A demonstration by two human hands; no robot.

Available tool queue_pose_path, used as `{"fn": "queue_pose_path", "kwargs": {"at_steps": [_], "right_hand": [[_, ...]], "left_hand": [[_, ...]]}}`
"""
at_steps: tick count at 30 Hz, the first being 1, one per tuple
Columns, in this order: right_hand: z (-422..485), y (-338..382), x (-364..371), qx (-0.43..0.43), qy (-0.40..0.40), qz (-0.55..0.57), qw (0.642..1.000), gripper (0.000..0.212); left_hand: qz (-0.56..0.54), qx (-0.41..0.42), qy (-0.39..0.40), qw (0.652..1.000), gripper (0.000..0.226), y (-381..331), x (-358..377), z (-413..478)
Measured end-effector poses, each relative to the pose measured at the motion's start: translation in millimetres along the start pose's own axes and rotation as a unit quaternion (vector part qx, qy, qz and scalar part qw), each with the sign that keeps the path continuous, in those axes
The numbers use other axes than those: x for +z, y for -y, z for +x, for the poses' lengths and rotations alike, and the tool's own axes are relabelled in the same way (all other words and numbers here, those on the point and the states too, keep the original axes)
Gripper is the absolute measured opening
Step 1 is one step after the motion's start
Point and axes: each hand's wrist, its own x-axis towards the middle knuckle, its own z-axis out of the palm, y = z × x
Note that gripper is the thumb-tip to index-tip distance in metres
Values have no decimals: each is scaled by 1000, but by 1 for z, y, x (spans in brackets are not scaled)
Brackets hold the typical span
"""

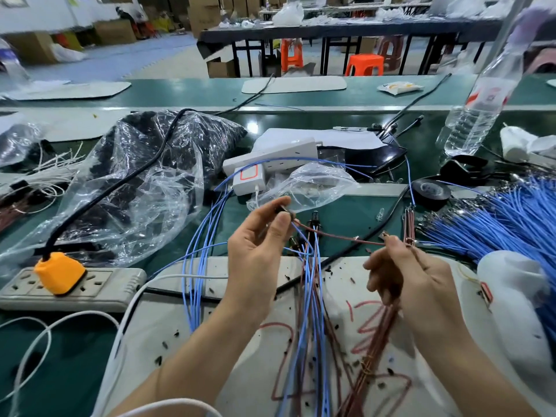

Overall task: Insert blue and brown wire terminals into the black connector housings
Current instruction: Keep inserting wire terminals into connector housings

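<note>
The left hand [255, 245] is raised over the near middle of the desk [346, 206], thumb and forefinger pinching a small black housing [283, 209]. 1 brown wire [340, 236] runs from the housing to the right, where the right hand [403, 275] pinches its other end at the fingertips. The lower fingers of that hand curl round a tied bundle of brown wires [373, 350] that trails toward the near edge.

Blue wires [204, 236] loop across the desk between the hands and to their left, and more black housings [315, 219] stand on wire ends just beyond the hands. Under the forearms lies a white mat [168, 341], scribbled in red and dotted with dark scraps.

The desk is green and crowded. At near left a grey power strip [99, 293] carries an orange plug [60, 273]. Behind it slumps a clear bag [144, 176] of dark parts. A thick sheaf of blue wire [505, 218] fans in from the right, with a roll of black tape [430, 191] beside it. A water bottle [478, 115] stands at far right.

Beyond the desk, the room holds a long dark table [331, 31], orange stools [364, 64] and stacked cardboard boxes [204, 16].
</note>
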Motion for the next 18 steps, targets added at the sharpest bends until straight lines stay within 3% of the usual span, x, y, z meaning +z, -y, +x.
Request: {"fn": "queue_pose_path", "kwargs": {"at_steps": [3,5,7,9,12,18], "right_hand": [[5,-7,-4,7,-16,-86,996,36],[3,-10,-3,-66,-33,-231,970,8],[-1,-12,1,-181,-67,-389,901,41],[-1,-9,4,-305,-57,-401,862,39],[-6,-10,8,-365,-8,-326,872,18],[-12,-10,9,-296,13,-193,935,10]], "left_hand": [[68,50,-12,996,17,0,-1,-3],[195,140,27,970,13,2,2,-10],[289,228,89,925,13,5,8,-18],[337,276,134,890,14,8,13,-24],[356,294,168,871,16,10,16,-30],[351,287,162,877,21,10,15,-31]]}}
